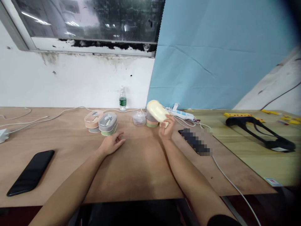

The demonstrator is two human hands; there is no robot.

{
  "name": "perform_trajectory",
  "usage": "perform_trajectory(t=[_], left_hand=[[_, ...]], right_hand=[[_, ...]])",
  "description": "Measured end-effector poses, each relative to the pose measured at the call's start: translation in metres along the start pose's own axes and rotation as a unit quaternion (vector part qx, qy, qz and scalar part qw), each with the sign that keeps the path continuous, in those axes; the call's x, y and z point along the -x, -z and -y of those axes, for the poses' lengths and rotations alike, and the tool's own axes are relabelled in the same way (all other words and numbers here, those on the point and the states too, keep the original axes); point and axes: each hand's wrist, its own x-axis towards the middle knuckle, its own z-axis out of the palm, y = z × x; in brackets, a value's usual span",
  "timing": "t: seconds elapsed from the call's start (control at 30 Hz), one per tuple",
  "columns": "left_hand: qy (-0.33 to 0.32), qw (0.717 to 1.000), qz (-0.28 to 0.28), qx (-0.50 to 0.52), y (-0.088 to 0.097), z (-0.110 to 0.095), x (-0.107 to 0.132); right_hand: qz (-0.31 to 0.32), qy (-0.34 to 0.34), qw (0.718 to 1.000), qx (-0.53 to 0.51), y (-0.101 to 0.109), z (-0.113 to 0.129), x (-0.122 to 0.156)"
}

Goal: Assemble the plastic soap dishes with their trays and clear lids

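My right hand is closed around one end of a cream-coloured oval container, tilted and raised above the table; it looks like a box shell or lid, I cannot tell which. Partly behind it stands a stack of grey, orange and green oval pieces. Clear plastic cups or covers sit left of that stack. Palm low over the table, my left hand has its fingers apart and holds nothing. Just beyond it are a grey-lidded oval box with a green base and a peach-lidded one.
A water bottle stands against the wall. On the wooden table lie a black phone at left and a dark blurred-out device at right. A power strip, white cables and a black strap frame are farther right.
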Motion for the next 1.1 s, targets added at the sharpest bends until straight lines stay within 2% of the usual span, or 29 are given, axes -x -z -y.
perform_trajectory(t=[0.1, 0.17, 0.27, 0.33, 0.43, 0.53, 0.67, 0.73, 0.83, 0.9, 1.0, 1.1], left_hand=[[-0.009, 0.997, -0.044, 0.055, 0.002, 0.001, 0.002], [-0.018, 0.993, -0.089, 0.072, 0.004, 0.003, 0.002], [0.011, 0.986, -0.158, 0.045, 0.010, 0.004, 0.002], [0.032, 0.985, -0.168, 0.005, 0.012, 0.004, 0.002], [0.044, 0.989, -0.136, -0.032, 0.010, 0.000, 0.000], [0.065, 0.992, -0.104, -0.017, 0.003, -0.004, -0.001], [0.051, 0.997, 0.016, -0.059, -0.001, -0.005, -0.002], [0.026, 0.995, 0.061, -0.081, 0.000, -0.003, -0.002], [0.016, 0.993, 0.077, -0.085, 0.002, -0.001, -0.001], [0.020, 0.993, 0.080, -0.080, 0.002, -0.001, -0.001], [0.017, 0.994, 0.079, -0.069, 0.002, -0.001, -0.001], [0.018, 0.994, 0.078, -0.072, 0.002, -0.003, -0.002]], right_hand=[[0.147, -0.008, 0.984, -0.105, -0.019, 0.040, 0.021], [0.265, -0.057, 0.951, -0.148, -0.029, 0.065, 0.035], [0.298, -0.089, 0.938, -0.154, -0.035, 0.088, 0.048], [0.294, -0.117, 0.938, -0.144, -0.034, 0.091, 0.048], [0.297, -0.153, 0.933, -0.134, -0.032, 0.085, 0.039], [0.326, -0.171, 0.921, -0.127, -0.031, 0.071, 0.032], [0.426, -0.168, 0.886, -0.080, -0.032, 0.051, 0.030], [0.408, -0.160, 0.898, -0.043, -0.032, 0.044, 0.030], [0.265, -0.148, 0.953, 0.010, -0.030, 0.038, 0.025], [0.176, -0.120, 0.976, 0.035, -0.028, 0.032, 0.019], [0.093, -0.068, 0.990, 0.079, -0.026, 0.020, 0.011], [0.058, -0.052, 0.988, 0.136, -0.027, 0.006, 0.006]])
